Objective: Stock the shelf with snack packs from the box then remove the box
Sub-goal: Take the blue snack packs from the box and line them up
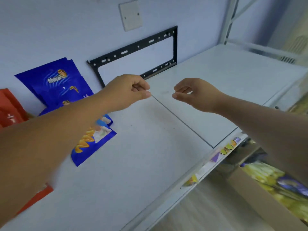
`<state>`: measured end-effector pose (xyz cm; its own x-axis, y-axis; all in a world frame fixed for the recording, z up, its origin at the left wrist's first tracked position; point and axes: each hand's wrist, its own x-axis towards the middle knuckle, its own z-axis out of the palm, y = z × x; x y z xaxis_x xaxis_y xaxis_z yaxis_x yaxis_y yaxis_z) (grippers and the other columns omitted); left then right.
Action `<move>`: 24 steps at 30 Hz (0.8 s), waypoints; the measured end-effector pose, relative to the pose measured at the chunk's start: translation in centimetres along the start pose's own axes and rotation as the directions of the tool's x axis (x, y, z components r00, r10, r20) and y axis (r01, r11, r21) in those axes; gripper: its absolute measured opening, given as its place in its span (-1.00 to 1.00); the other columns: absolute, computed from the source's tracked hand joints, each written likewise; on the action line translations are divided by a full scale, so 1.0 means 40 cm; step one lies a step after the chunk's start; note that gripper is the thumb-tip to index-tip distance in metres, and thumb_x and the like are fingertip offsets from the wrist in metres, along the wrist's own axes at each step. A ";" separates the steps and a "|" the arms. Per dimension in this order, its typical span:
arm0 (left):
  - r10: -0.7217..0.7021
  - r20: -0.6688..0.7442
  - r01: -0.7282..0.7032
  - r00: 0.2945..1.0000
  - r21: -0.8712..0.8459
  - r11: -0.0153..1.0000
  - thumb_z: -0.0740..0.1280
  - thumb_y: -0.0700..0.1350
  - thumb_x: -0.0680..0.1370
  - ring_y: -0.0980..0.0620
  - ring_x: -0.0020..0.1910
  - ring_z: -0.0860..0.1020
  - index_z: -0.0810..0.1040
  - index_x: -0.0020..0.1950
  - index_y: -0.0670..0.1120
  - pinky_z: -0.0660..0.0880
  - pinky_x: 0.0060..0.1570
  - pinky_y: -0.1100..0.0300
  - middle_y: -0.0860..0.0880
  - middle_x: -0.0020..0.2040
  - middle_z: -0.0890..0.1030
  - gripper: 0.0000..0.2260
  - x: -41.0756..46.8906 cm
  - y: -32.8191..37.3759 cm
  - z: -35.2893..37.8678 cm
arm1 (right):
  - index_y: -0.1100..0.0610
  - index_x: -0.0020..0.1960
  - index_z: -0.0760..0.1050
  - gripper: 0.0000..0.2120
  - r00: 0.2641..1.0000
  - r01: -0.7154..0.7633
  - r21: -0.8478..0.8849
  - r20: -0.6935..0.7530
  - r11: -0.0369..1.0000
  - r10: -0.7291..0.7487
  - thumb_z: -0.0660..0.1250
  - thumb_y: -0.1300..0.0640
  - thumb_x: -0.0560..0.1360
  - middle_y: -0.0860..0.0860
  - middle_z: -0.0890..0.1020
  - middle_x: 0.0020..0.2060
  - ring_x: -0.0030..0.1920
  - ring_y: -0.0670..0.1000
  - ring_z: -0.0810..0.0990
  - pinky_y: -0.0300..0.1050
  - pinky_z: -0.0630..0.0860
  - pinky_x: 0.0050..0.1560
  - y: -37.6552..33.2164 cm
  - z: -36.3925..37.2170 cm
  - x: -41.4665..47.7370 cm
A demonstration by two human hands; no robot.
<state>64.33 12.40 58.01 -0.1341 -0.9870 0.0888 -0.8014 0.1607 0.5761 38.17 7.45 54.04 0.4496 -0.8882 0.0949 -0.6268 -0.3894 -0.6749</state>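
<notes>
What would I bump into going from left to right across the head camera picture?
Red pack → blue pack leaning on the wall → left hand → right hand → cardboard box.

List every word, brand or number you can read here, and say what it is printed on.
Blue snack pack: white lettering, too blurred to read.
Red pack: white marks, too blurred to read.
Shelf-edge stickers: too small to read.
So nothing can be quoted.
</notes>
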 end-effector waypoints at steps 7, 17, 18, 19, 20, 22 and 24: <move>0.122 0.077 -0.121 0.990 -0.025 0.992 0.48 0.08 0.50 0.18 -0.10 0.60 0.66 0.05 0.09 0.44 -0.16 0.52 0.10 -0.06 0.67 -0.83 0.092 0.307 0.226 | 0.06 0.21 0.59 -0.66 0.988 -0.106 -0.034 -0.116 0.994 0.102 0.39 -0.12 0.55 -0.10 0.66 0.02 0.04 -0.13 0.61 -0.39 0.47 0.02 0.219 -0.236 -0.232; 0.344 0.275 -0.334 0.898 -0.086 0.939 0.48 0.06 0.50 0.22 -0.10 0.60 0.65 0.05 0.08 0.42 -0.13 0.41 0.12 -0.06 0.68 -0.84 0.198 0.739 0.592 | 0.05 0.14 0.61 -0.73 0.914 -0.320 -0.004 -0.264 0.947 0.307 0.39 -0.10 0.56 -0.14 0.68 -0.06 -0.08 -0.21 0.63 -0.17 0.58 0.03 0.502 -0.503 -0.599; 0.369 0.299 -0.357 0.880 -0.095 0.929 0.48 0.05 0.50 0.25 -0.11 0.60 0.66 0.04 0.08 0.41 -0.15 0.44 0.13 -0.07 0.67 -0.85 0.204 0.778 0.627 | 0.04 0.11 0.61 -0.75 0.902 -0.346 0.003 -0.276 0.938 0.333 0.39 -0.10 0.56 -0.14 0.68 -0.08 -0.11 -0.23 0.63 -0.17 0.58 0.00 0.525 -0.524 -0.634; 0.390 0.323 -0.377 0.862 -0.106 0.920 0.48 0.04 0.50 0.26 -0.12 0.60 0.66 0.04 0.08 0.41 -0.17 0.46 0.13 -0.09 0.67 -0.86 0.211 0.816 0.662 | 0.03 0.09 0.61 -0.78 0.886 -0.372 0.010 -0.293 0.928 0.359 0.39 -0.09 0.56 -0.15 0.68 -0.09 -0.11 -0.23 0.62 -0.17 0.57 -0.01 0.550 -0.544 -0.670; 0.408 0.347 -0.392 0.844 -0.118 0.912 0.48 0.03 0.51 0.27 -0.13 0.60 0.66 0.03 0.08 0.42 -0.16 0.46 0.14 -0.10 0.67 -0.87 0.217 0.853 0.696 | 0.02 0.08 0.61 -0.79 0.867 -0.401 0.017 -0.314 0.916 0.386 0.39 -0.09 0.56 -0.15 0.67 -0.10 -0.09 -0.21 0.63 -0.16 0.57 0.01 0.574 -0.563 -0.705; 0.444 0.394 -0.426 0.805 -0.139 0.894 0.48 0.03 0.50 0.28 -0.13 0.60 0.66 0.03 0.07 0.44 -0.14 0.42 0.14 -0.10 0.67 -0.86 0.232 0.920 0.764 | 0.05 0.11 0.62 -0.76 0.826 -0.453 0.042 -0.355 0.891 0.437 0.39 -0.08 0.56 -0.10 0.70 -0.09 -0.08 -0.12 0.67 -0.13 0.59 0.03 0.623 -0.596 -0.774; 0.472 0.442 -0.451 0.762 -0.161 0.878 0.48 0.05 0.50 0.26 -0.11 0.61 0.66 0.04 0.08 0.48 -0.08 0.36 0.14 -0.09 0.68 -0.85 0.249 0.975 0.837 | 0.08 0.11 0.61 -0.77 0.792 -0.492 0.079 -0.374 0.867 0.483 0.38 -0.05 0.58 -0.08 0.71 -0.13 -0.14 -0.16 0.68 -0.25 0.60 -0.05 0.670 -0.620 -0.842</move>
<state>12.24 9.04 54.15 -0.7386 -0.6739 -0.0194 -0.5494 0.5850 0.5966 -9.57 20.87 50.91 -0.1850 -0.9825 0.0225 -0.7144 0.1188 -0.6896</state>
